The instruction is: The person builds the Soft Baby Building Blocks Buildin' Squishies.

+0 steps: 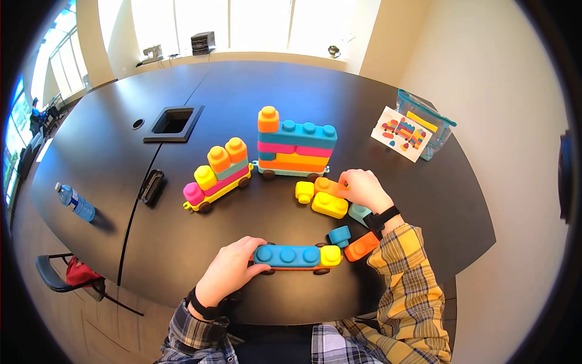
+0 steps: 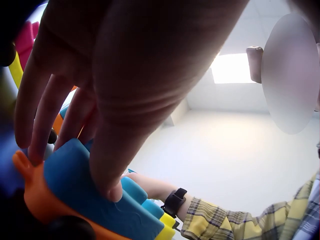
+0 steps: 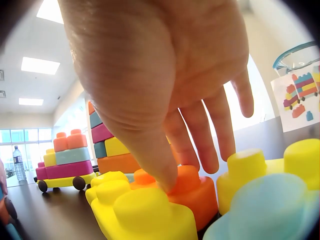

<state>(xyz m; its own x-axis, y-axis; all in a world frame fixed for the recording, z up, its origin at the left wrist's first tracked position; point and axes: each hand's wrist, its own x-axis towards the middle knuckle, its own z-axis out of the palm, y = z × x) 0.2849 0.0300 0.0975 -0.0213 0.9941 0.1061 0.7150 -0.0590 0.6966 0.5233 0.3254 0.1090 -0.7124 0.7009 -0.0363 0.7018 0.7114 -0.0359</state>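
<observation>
Plaid shirt [image 1: 334, 347] nearest my camera; left hand [image 1: 229, 267] grips blue block [image 1: 288, 257] on orange wheeled base [image 2: 41, 201], right hand [image 1: 367, 191] pinches orange block [image 1: 327, 185] just beyond yellow block [image 1: 330, 205] on table [image 1: 436, 200]. Blocks look light, stiff, smooth to me: best held by sides, below studs [image 1: 288, 254].

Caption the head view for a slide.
Left fingers hold a wheeled block wagon, right fingers pinch an orange block, and two more wagons stand beyond on the black table.

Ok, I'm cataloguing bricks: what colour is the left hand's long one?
The long brick is blue, clearest in the head view.
</observation>
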